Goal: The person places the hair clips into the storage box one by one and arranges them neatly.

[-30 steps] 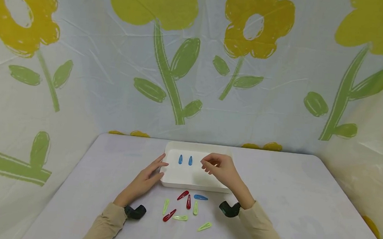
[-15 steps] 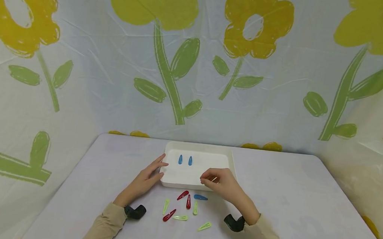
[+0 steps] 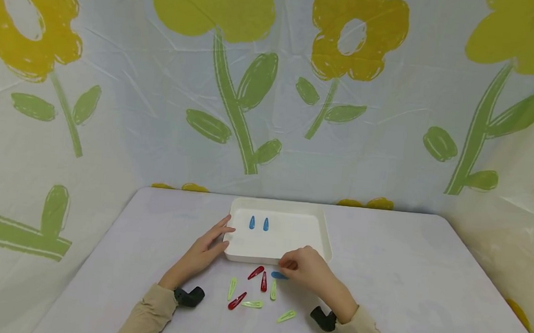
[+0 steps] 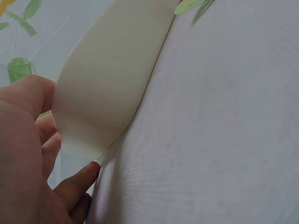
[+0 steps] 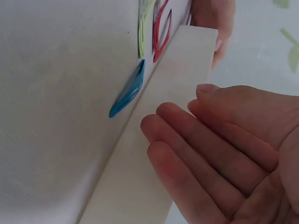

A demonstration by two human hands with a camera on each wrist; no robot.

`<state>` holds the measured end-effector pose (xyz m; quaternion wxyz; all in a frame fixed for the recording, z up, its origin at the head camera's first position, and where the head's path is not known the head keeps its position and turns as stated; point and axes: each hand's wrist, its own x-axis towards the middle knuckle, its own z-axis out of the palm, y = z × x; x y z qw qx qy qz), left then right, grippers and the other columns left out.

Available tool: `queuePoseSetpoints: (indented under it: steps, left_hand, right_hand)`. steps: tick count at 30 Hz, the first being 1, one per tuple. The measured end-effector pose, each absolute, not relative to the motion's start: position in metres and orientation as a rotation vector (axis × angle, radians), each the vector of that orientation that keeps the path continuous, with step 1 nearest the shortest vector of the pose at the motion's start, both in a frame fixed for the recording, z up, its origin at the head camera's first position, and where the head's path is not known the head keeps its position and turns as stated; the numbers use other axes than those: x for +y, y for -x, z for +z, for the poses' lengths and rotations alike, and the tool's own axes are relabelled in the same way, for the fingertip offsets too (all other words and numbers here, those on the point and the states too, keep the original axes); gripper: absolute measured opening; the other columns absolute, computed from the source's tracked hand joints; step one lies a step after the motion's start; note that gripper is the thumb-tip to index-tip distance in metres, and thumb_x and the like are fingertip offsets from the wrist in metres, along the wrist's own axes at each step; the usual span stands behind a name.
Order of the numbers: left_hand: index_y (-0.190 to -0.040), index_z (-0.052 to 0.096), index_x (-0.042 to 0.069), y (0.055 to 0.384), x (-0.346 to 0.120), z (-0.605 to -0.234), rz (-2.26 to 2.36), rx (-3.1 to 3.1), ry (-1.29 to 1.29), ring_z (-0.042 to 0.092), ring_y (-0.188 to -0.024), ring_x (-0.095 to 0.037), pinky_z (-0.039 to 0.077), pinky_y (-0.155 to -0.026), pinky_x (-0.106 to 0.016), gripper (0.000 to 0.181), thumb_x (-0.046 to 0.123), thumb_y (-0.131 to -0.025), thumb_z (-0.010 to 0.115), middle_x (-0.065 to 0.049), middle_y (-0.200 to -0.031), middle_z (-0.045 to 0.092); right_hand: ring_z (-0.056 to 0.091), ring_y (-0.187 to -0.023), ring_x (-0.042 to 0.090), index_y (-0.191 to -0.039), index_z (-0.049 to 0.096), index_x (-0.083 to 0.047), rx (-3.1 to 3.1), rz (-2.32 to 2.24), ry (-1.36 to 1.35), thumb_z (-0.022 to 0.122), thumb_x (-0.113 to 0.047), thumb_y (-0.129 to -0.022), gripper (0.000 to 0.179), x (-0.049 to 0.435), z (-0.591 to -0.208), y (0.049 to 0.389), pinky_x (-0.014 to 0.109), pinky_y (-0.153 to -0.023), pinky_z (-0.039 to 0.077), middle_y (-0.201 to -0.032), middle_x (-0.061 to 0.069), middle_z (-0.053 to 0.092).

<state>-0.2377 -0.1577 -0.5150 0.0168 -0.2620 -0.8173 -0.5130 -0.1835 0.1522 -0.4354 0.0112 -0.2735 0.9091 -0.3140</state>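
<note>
My left hand [image 3: 202,252] rests on the left end of the white tray [image 3: 289,236], fingers spread along its wall. Loosely bent and holding nothing, the fingers of my right hand [image 3: 312,271] hover over the tray's front edge. Just below it a blue hair clip [image 3: 278,275] lies on the table, partly covered by the hand in the head view; in the right wrist view this blue clip [image 5: 128,93] sits apart from the fingertips [image 5: 149,125]. Inside the tray, two blue hair clips [image 3: 266,224] stand side by side, parallel.
In front of the tray lie three red hair clips [image 3: 264,281] and several light green hair clips [image 3: 252,304], turned various ways. The table [image 3: 395,276] extends to both sides. A flower-printed cloth [image 3: 381,144] hangs behind it.
My right hand has come from above the tray's middle toward the front edge, down to the blue clip on the table. The left hand and the clips have stayed put.
</note>
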Motion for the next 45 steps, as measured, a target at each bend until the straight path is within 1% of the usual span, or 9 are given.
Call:
queuePoseSetpoints:
  steps: [3,7,10,15,20,27,32,40,45]
  left_hand:
    - [-0.14,0.054,0.015,0.237,-0.157,-0.514,-1.599,-2.549,0.809,0.015,-0.151,-0.026,0.018,-0.119,-0.052,0.037,0.022,-0.103,0.056,0.001,-0.164,0.022]
    - [-0.14,0.054,0.015,0.236,-0.156,-0.512,-1.613,-2.56,0.8,0.015,-0.151,-0.023,0.018,-0.118,-0.053,0.038,0.021,-0.103,0.056,0.003,-0.164,0.021]
    - [-0.141,0.054,0.015,0.236,-0.156,-0.511,-1.618,-2.569,0.793,0.015,-0.151,-0.021,0.018,-0.119,-0.052,0.038,0.021,-0.103,0.056,0.005,-0.164,0.021]
    - [-0.14,0.054,0.017,0.237,-0.157,-0.511,-1.619,-2.585,0.78,0.014,-0.151,-0.017,0.017,-0.119,-0.05,0.038,0.025,-0.103,0.056,0.01,-0.163,0.021]
    - [-0.141,0.054,0.016,0.236,-0.158,-0.511,-1.619,-2.588,0.773,0.013,-0.151,-0.016,0.017,-0.12,-0.049,0.039,0.026,-0.103,0.056,0.011,-0.163,0.02]
    - [-0.14,0.054,0.016,0.235,-0.156,-0.511,-1.619,-2.566,0.783,0.014,-0.151,-0.023,0.017,-0.119,-0.054,0.037,0.022,-0.103,0.056,0.006,-0.164,0.021]
    - [-0.139,0.055,0.015,0.236,-0.156,-0.511,-1.632,-2.562,0.776,0.014,-0.151,-0.025,0.017,-0.118,-0.054,0.037,0.02,-0.103,0.057,0.005,-0.163,0.022]
    - [-0.141,0.054,0.015,0.236,-0.157,-0.511,-1.596,-2.586,0.782,0.013,-0.151,-0.022,0.018,-0.119,-0.052,0.038,0.023,-0.104,0.055,0.008,-0.164,0.02]
    - [-0.141,0.054,0.016,0.236,-0.157,-0.51,-1.6,-2.598,0.764,0.014,-0.151,-0.018,0.018,-0.119,-0.05,0.038,0.023,-0.103,0.056,0.012,-0.163,0.02]
  right_hand:
    - [0.063,-0.067,0.005,-0.09,0.078,-0.002,2.869,-0.901,0.846,0.079,-0.003,-0.082,0.008,0.149,-0.436,0.181,0.021,-0.062,0.054,-0.08,0.001,0.073]
    - [0.059,-0.066,0.005,-0.086,0.078,-0.005,2.919,-0.766,0.871,0.082,-0.004,-0.08,0.008,0.145,-0.437,0.177,0.022,-0.061,0.052,-0.077,-0.001,0.072]
    - [0.061,-0.066,0.008,-0.083,0.078,-0.007,2.952,-0.689,0.896,0.082,-0.004,-0.079,0.007,0.142,-0.437,0.174,0.024,-0.061,0.052,-0.075,-0.002,0.071]
    - [0.064,-0.069,0.009,-0.084,0.079,-0.007,2.998,-0.622,0.879,0.083,-0.003,-0.077,0.009,0.137,-0.438,0.171,0.026,-0.062,0.054,-0.077,-0.001,0.073]
    - [0.061,-0.066,0.006,-0.08,0.08,-0.011,3.026,-0.572,0.898,0.082,0.0,-0.076,0.012,0.134,-0.439,0.17,0.025,-0.061,0.053,-0.076,-0.004,0.072]
    - [0.062,-0.064,0.007,-0.072,0.078,-0.013,3.074,-0.516,0.926,0.082,0.002,-0.073,0.015,0.132,-0.442,0.167,0.023,-0.056,0.051,-0.072,-0.006,0.071]
    - [0.062,-0.064,0.009,-0.07,0.077,-0.012,3.09,-0.497,0.918,0.083,0.002,-0.071,0.016,0.131,-0.443,0.165,0.024,-0.055,0.051,-0.07,-0.005,0.07]
    - [0.058,-0.06,0.01,-0.067,0.074,-0.012,3.088,-0.484,0.9,0.08,0.004,-0.071,0.018,0.13,-0.444,0.165,0.024,-0.052,0.048,-0.068,-0.004,0.067]
    - [0.058,-0.061,0.009,-0.068,0.074,-0.011,3.063,-0.507,0.917,0.078,0.006,-0.073,0.018,0.132,-0.442,0.165,0.023,-0.053,0.049,-0.069,-0.004,0.068]
